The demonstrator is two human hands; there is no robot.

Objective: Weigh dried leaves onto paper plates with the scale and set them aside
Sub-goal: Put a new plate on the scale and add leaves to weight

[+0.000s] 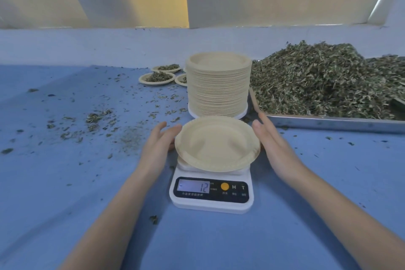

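Observation:
An empty beige paper plate [217, 143] lies on the white kitchen scale [211, 192], whose display reads 12. My left hand [158, 144] is beside the plate's left rim, fingers straight and touching or nearly touching it. My right hand [270, 140] is flat along the plate's right rim, fingers straight. A tall stack of paper plates [218, 85] stands just behind the scale. A big heap of dried leaves [324, 79] fills a metal tray [333, 124] at the right. Three filled plates [156, 78] sit behind and left of the stack.
The blue table cover [65, 182] carries scattered leaf crumbs at the left and centre. A low blue wall [87, 46] runs along the back of the table.

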